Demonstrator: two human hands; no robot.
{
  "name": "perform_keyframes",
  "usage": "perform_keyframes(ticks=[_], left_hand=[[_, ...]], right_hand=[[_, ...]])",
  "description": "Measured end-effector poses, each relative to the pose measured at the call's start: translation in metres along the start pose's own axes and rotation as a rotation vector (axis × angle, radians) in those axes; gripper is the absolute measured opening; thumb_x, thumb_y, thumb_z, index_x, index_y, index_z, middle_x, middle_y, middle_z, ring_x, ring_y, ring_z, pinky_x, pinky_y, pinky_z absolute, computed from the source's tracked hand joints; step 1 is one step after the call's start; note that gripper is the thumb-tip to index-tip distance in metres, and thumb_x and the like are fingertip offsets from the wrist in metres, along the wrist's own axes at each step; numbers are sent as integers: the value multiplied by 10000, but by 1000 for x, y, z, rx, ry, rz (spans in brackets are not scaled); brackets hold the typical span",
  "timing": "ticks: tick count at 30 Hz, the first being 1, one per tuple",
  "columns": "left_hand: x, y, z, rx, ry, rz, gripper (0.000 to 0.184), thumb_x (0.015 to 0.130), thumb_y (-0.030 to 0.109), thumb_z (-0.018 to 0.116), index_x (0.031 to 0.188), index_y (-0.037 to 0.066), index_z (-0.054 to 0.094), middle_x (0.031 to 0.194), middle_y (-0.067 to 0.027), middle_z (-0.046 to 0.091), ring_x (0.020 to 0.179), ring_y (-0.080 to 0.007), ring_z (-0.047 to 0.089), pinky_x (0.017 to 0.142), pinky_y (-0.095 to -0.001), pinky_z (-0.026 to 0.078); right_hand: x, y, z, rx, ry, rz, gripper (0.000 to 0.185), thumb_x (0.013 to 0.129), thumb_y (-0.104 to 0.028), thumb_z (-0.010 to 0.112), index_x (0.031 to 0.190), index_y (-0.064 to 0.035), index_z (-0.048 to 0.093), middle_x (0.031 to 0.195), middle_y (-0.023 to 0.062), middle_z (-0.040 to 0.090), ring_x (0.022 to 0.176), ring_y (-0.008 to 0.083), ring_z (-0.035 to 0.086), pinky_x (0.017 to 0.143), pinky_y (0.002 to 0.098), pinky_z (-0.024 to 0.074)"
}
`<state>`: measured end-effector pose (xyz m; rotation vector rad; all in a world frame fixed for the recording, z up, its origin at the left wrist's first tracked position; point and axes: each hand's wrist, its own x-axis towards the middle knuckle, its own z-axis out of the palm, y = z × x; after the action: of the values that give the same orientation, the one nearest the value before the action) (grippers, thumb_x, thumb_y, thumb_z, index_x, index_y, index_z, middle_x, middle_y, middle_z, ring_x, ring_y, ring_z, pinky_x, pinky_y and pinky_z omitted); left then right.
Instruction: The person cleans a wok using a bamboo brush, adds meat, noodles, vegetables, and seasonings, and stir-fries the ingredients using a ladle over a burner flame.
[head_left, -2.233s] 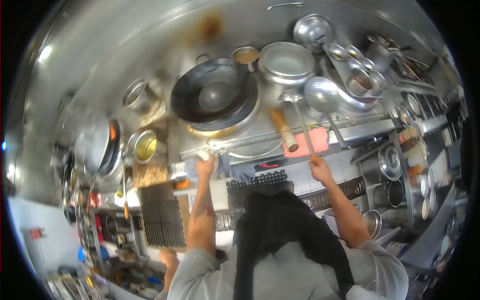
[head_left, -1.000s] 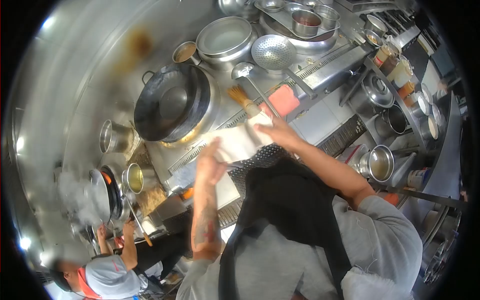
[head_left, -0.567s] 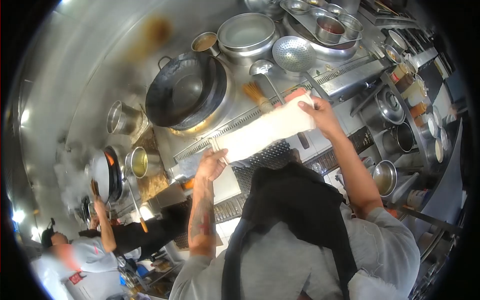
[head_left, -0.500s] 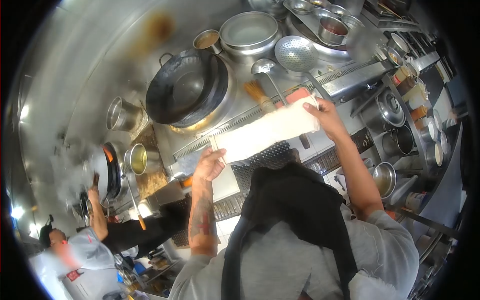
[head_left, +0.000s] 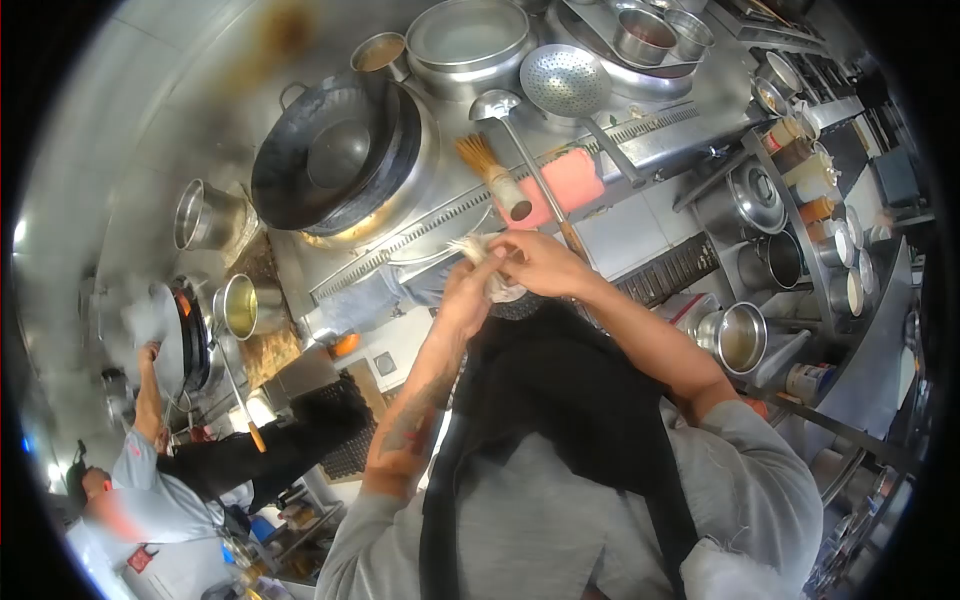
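A white cloth (head_left: pixel 503 290) is bunched up between my two hands, close in front of my black apron. My left hand (head_left: pixel 468 290) has its fingers closed on it from the left. My right hand (head_left: pixel 540 264) pinches it from the right, and the two hands touch. A frayed pale end sticks up above the fingers. Just beyond my hands, a bamboo wok brush (head_left: pixel 492 178) lies beside a folded pink cloth (head_left: pixel 553 186). A ladle (head_left: pixel 520 150) rests with its handle across the pink cloth.
A black wok (head_left: pixel 338 155) sits on the burner at the left. Beyond the ladle are a perforated skimmer (head_left: pixel 566 80) and a large steel pot (head_left: pixel 468 40). Shelves with pots and containers (head_left: pixel 815 190) stand at the right. A co-worker (head_left: pixel 150 470) stands at a steaming wok at the lower left.
The white cloth was stretched wide between my hands; now it is bunched up. Both hands have come together and closer to my body. The view has shifted slightly.
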<state>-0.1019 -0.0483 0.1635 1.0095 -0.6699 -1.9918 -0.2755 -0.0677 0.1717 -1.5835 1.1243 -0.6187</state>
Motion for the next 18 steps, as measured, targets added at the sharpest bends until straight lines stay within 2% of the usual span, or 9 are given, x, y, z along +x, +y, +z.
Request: perform_keyframes(ticks=[1,3,7,9,11,14,15,17,18], left_hand=[[-1,-1,-3,-4,7,0,423,973,156,610,1317,-66,502,1237,-142,604,1113,-244,623,919,-392,530],[-4,2,-12,-12,60,39,475,954,123,635,1357,-67,471,1264,-155,597,1139,-260,617,959,-415,520],[-33,41,-7,-125,55,9,464,916,67,658,1326,-63,484,1231,-171,628,1112,-292,643,972,-461,526],[-41,48,-13,-329,93,146,425,902,37,654,1297,-45,518,1214,-168,635,1076,-295,651,952,-462,535],[-37,39,-39,-160,184,120,343,938,94,616,1257,-21,557,1164,-148,653,1007,-274,664,903,-437,550],[-17,-10,-70,-404,255,149,367,1020,340,498,1209,39,592,1076,-112,673,939,-233,671,832,-400,555],[-30,-1,-70,-574,118,50,412,1000,419,531,1194,62,600,1062,-108,673,938,-229,671,807,-378,555],[-39,-10,-74,-455,171,132,460,962,479,586,1172,71,611,1044,-102,670,926,-233,671,769,-377,556],[-45,-8,-74,-227,222,155,468,954,471,598,1192,67,597,1055,-105,664,937,-238,670,764,-383,557]], right_hand=[[0,3,0,1,-8,1,278,969,-158,609,1172,32,609,1067,124,683,843,185,699,716,316,565],[0,12,-7,658,-98,118,299,982,-196,601,1206,2,610,1053,118,682,806,191,698,730,324,571],[-10,7,-32,573,152,197,400,973,-153,619,1342,-28,528,1187,82,636,1029,204,651,931,391,551],[-3,16,-22,1068,-129,264,442,961,-87,613,1376,-11,483,1249,83,606,1134,211,605,971,405,539],[5,-19,11,976,-75,70,422,920,-28,656,1320,6,528,1173,94,647,1075,210,644,927,379,552],[15,-31,60,485,-261,12,220,905,-24,685,1111,-21,606,1005,49,693,932,139,657,826,294,535],[16,-36,80,406,-236,14,172,911,-36,685,1064,-24,609,975,28,690,919,116,644,803,279,522],[26,-13,104,287,-96,-10,201,942,-57,647,1136,-22,607,995,18,684,909,121,648,809,287,523],[25,-16,100,436,-188,70,258,953,-45,632,1205,-17,588,1044,49,683,960,140,651,845,304,533]])
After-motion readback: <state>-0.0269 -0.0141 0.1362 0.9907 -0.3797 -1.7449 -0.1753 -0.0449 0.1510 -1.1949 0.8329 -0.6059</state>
